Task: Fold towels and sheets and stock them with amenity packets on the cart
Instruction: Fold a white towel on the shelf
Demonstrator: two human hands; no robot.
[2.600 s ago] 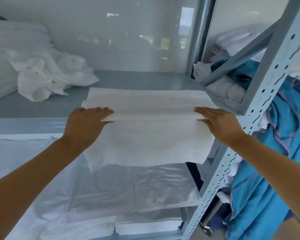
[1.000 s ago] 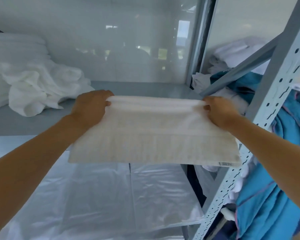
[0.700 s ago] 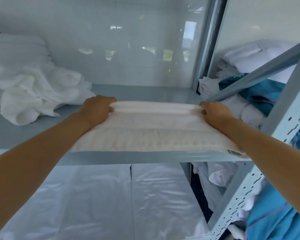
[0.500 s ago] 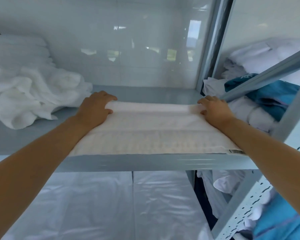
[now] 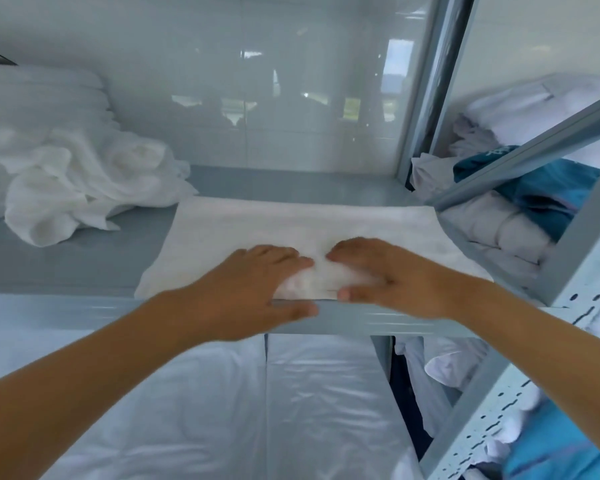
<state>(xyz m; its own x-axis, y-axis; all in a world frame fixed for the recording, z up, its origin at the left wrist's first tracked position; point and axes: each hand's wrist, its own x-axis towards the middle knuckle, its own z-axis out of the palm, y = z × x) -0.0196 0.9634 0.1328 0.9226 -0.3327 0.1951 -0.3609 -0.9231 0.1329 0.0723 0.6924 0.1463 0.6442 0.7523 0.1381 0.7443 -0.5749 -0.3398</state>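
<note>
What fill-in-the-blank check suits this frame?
1. The folded white towel lies flat on the grey metal ____.
2. The left hand and right hand rest at the towel's ____ edge.
3. The crumpled white cloth pile sits to the towel's ____.

Missing words: shelf; near; left

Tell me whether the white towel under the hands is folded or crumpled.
Folded. The white towel lies as a flat rectangle on the shelf, both hands at its near edge.
</note>
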